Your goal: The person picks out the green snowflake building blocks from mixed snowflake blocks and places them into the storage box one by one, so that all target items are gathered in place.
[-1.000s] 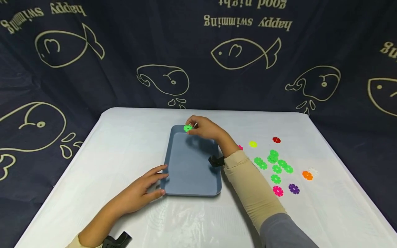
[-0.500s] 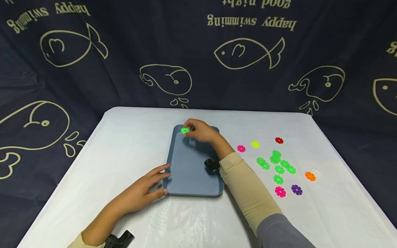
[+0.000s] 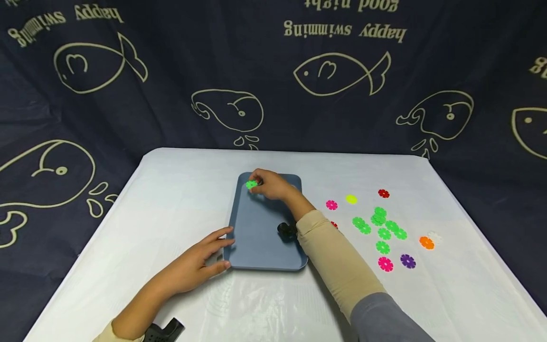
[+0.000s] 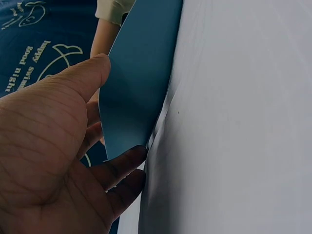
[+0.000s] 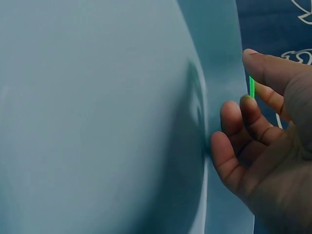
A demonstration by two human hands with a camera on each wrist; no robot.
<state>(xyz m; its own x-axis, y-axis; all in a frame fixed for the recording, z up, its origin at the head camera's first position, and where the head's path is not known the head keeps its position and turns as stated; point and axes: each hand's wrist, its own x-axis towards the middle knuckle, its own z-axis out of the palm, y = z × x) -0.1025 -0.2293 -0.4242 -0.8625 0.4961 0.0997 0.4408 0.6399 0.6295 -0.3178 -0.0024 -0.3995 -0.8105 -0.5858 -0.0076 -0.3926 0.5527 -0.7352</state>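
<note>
My right hand (image 3: pixel 271 184) pinches a green snowflake disc (image 3: pixel 251 184) between thumb and fingers, over the far left corner of a blue-grey tray (image 3: pixel 260 237). In the right wrist view the disc (image 5: pixel 252 87) shows as a thin green edge by the thumb. My left hand (image 3: pixel 190 266) rests against the tray's near left side with its fingers spread. From the left wrist view, the left fingertips (image 4: pixel 139 153) touch the tray's outer wall (image 4: pixel 139 73). No other disc shows in the visible part of the tray.
Right of the tray, several green discs (image 3: pixel 378 219) lie clustered on the white table (image 3: pixel 171 199). Around them are pink (image 3: pixel 385 264), purple (image 3: pixel 408 261), orange (image 3: pixel 426 242), white, yellow (image 3: pixel 351 199) and red discs (image 3: pixel 383 194). A dark printed cloth (image 3: pixel 273 118) hangs behind.
My right hand has moved slightly left and nearer to me with the green disc, from the tray's far rim to inside its corner. The left hand stays against the tray.
</note>
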